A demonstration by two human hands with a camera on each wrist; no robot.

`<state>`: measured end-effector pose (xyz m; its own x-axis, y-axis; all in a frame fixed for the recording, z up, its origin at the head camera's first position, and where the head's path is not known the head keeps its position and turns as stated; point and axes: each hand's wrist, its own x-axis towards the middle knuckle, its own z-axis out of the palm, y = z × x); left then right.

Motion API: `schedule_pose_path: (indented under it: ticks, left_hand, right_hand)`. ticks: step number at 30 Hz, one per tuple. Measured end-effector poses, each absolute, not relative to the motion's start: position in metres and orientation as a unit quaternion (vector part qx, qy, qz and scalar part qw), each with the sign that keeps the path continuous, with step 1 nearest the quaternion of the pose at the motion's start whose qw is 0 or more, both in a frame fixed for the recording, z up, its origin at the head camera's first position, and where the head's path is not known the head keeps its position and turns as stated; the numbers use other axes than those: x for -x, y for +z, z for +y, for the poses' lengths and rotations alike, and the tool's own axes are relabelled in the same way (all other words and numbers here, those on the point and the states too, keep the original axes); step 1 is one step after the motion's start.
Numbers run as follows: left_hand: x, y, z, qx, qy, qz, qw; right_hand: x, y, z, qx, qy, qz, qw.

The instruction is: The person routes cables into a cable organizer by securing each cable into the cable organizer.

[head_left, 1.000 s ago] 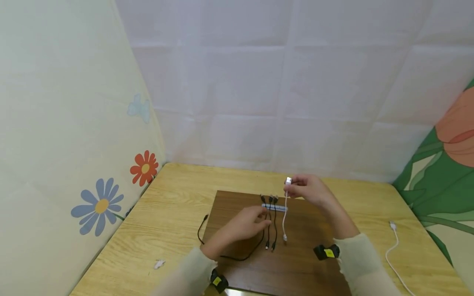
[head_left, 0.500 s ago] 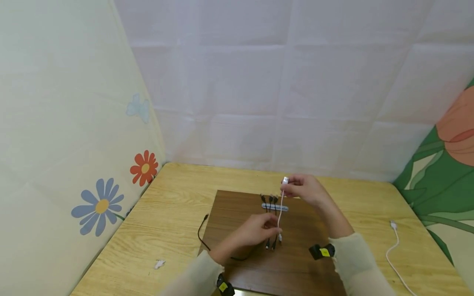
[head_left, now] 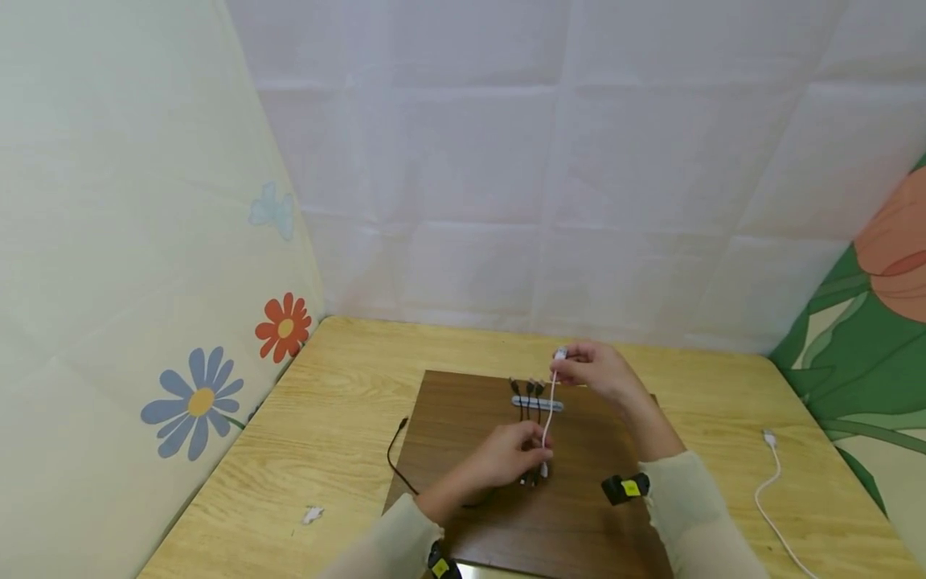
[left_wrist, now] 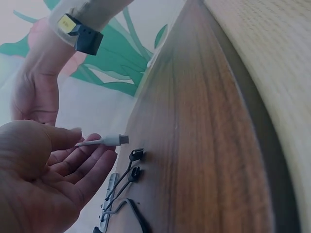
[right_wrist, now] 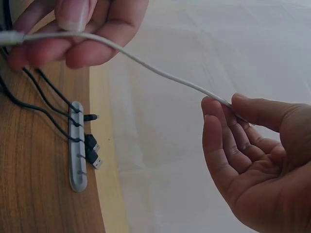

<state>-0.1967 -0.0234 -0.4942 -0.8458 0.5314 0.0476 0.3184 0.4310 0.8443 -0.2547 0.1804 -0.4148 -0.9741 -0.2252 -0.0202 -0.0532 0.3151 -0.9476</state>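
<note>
A short white USB cable [right_wrist: 165, 75] is stretched between my two hands above the brown board. My right hand [head_left: 596, 371] pinches its upper end by the USB plug [head_left: 560, 354]. Near the lower end, my left hand [head_left: 506, 454] holds the cord between thumb and fingers; the small white connector [left_wrist: 114, 140] sticks out past the fingertips. Behind the cord, a grey cable clip strip [right_wrist: 77, 165] lies on the board with three black cables in its slots. Two slots at one end hold no cord. Black connector ends [left_wrist: 137, 155] hang just below my left hand.
The brown board [head_left: 571, 515] lies on a light wooden table [head_left: 362, 386]. Another black cable [head_left: 391, 458] trails off the board's left side. A second white USB cable [head_left: 770, 439] lies at the right. A small white scrap [head_left: 313, 515] sits at the left.
My left hand has moved right and down from beside the black cables and taken hold of the white cable's lower part. The right hand has shifted slightly left with the plug.
</note>
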Motion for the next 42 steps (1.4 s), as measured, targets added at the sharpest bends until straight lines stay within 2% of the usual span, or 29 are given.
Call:
schedule_pose_path:
  ticks: [6,13,21,30,38,42]
  left_hand:
    - [0.195,-0.496,-0.02,-0.267,0.425,0.86,0.09]
    - [0.19,-0.494,-0.015,-0.268,0.369,0.885,0.092]
    - [0.185,-0.495,-0.009,-0.269,0.276,0.922,0.044]
    - [0.181,-0.494,-0.01,-0.252,0.243,0.937,0.017]
    - [0.182,-0.498,-0.008,-0.263,0.174,0.948,-0.036]
    - [0.182,-0.498,-0.007,-0.264,0.158,0.951,-0.039]
  right_hand:
    - [0.263,-0.425,0.184,0.077,-0.568,0.816,0.075]
    - [0.275,-0.442,0.188,0.074,-0.543,0.831,0.089]
    - [0.285,-0.463,0.188,0.066,-0.502,0.858,0.09]
    - [0.29,-0.479,0.181,0.058,-0.494,0.864,0.08]
    - [0.298,-0.493,0.176,0.045,-0.496,0.864,0.073]
    - [0.299,-0.497,0.174,0.054,-0.486,0.869,0.073]
